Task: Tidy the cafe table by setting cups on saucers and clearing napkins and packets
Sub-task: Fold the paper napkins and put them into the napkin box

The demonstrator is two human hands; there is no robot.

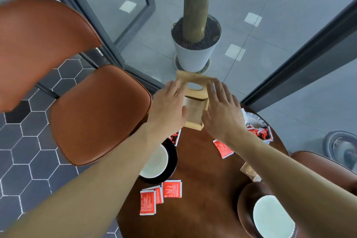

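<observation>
Left hand [167,106], right hand [222,111] flank wooden box [194,110], fingers spread; grip contact unclear, box sides hidden.

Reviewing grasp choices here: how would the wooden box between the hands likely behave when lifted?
The wooden box looks rigid, thin-walled and apparently empty, so probably light. Its hinged-looking lid with a round hole stands open, so it may flop. Left hand and right hand flank its sides.

Packets [172,189]: print too blurry.
</observation>
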